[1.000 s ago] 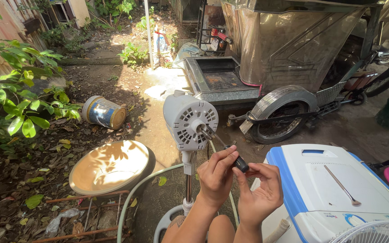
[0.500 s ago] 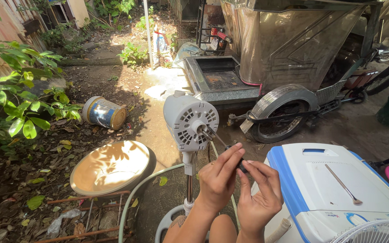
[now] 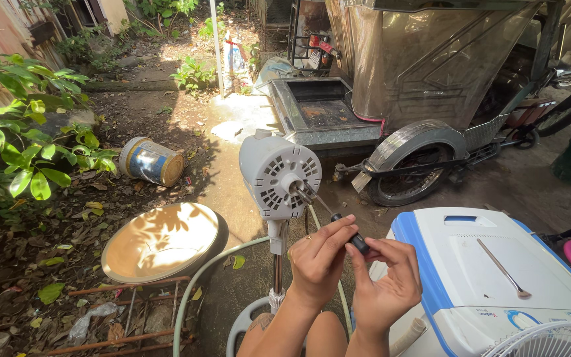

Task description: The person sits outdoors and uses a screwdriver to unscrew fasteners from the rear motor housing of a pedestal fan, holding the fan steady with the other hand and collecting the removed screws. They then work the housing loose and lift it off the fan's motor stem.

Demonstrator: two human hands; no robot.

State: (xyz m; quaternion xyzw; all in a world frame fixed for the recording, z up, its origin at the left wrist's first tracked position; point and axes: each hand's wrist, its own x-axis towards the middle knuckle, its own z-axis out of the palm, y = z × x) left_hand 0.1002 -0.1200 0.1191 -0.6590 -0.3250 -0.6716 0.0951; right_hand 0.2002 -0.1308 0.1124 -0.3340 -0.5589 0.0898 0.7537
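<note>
A grey fan motor housing (image 3: 279,173) stands on a thin pole, its front shaft facing me with no blades or guard on it. A slim screwdriver (image 3: 330,217) with a black handle points at the shaft. My left hand (image 3: 317,262) pinches the black handle from above. My right hand (image 3: 386,285) sits just beside it, palm half open, fingertips touching the end of the handle.
A white and blue washing machine (image 3: 490,277) with a metal rod on its lid stands at right, a white fan guard (image 3: 550,338) at its corner. A round metal basin (image 3: 160,241), a tipped can (image 3: 151,161), a hose (image 3: 193,297) and a sidecar wheel (image 3: 408,173) surround the fan.
My hands have shifted slightly on the screwdriver handle; my right hand's fingers have spread a little. The fan motor has not moved.
</note>
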